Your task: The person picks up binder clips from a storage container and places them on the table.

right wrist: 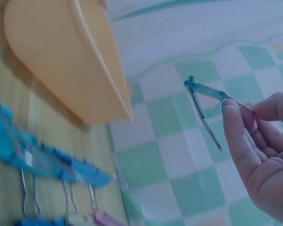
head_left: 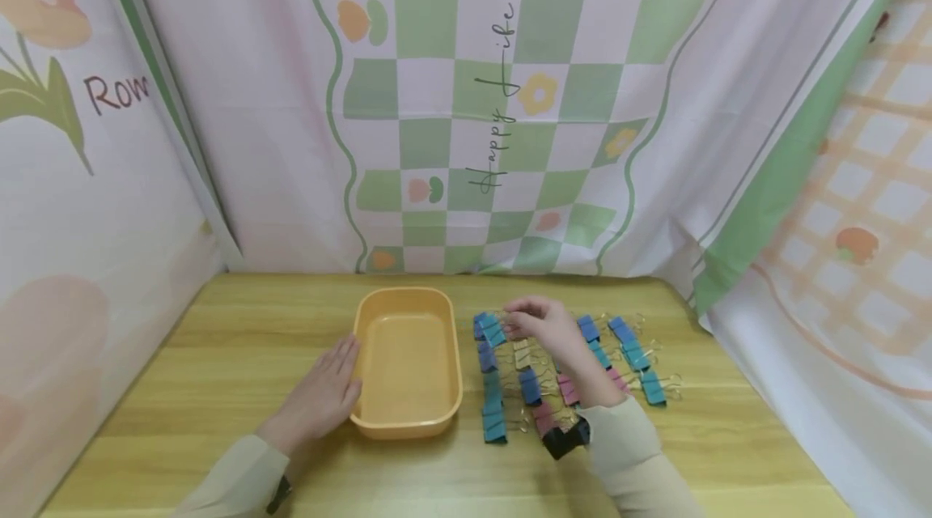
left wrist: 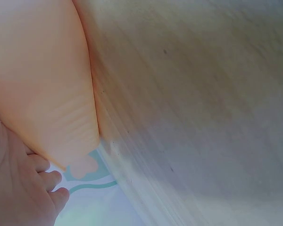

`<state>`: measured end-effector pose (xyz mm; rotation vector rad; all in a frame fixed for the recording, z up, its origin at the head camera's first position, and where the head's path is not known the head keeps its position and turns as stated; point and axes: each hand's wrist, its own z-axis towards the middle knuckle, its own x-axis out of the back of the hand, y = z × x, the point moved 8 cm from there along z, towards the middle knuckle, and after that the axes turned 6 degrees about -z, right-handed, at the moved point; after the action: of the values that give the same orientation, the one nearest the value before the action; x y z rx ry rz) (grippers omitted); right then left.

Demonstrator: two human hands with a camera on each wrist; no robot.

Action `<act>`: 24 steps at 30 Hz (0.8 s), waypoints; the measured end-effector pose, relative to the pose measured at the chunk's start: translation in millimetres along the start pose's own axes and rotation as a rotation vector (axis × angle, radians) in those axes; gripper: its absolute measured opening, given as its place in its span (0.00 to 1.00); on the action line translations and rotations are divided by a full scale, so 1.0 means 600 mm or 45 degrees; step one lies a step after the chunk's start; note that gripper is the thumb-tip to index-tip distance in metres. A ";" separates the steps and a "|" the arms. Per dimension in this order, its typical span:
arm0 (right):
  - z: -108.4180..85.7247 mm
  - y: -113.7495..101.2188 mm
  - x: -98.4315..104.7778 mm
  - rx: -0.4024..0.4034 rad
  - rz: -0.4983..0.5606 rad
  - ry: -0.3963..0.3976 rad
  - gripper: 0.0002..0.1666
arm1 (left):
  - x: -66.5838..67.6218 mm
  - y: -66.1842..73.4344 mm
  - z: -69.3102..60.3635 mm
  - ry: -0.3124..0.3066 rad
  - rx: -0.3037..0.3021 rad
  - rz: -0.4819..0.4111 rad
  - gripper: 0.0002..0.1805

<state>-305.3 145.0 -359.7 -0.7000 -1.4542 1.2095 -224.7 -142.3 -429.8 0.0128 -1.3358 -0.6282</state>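
Observation:
My right hand [head_left: 546,326] pinches a teal binder clip [right wrist: 210,91] by one wire handle, between thumb and fingers. In the right wrist view the clip's other handle hangs down, apart from the first. The head view puts this clip over the far end of the left column of binder clips. My left hand [head_left: 320,395] lies against the left side of a yellow plastic tray [head_left: 406,364], its fingers extended along the wall. The tray's floor is bare. Under and beside the right arm lie blue, teal, pink and cream binder clips, partly hidden by it.
Rough columns of binder clips [head_left: 494,425] cover the wooden table [head_left: 291,477] right of the tray, handles pointing right. A black wrist device [head_left: 564,441] is close above the near clips. Printed curtains [head_left: 429,97] hang behind and at both sides.

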 end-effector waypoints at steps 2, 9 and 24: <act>-0.009 0.002 0.019 0.015 0.023 0.019 0.17 | 0.001 -0.001 -0.001 0.005 0.002 0.000 0.30; -0.037 0.017 0.084 0.058 0.033 0.125 0.21 | 0.001 -0.002 -0.001 -0.001 0.009 0.003 0.30; -0.110 0.085 0.206 0.078 0.056 0.284 0.06 | 0.001 0.000 0.000 -0.003 0.011 -0.009 0.30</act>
<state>-283.9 292.3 -369.0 -0.8017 -1.2179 1.1651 -224.8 -142.5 -429.4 0.0242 -1.3409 -0.6289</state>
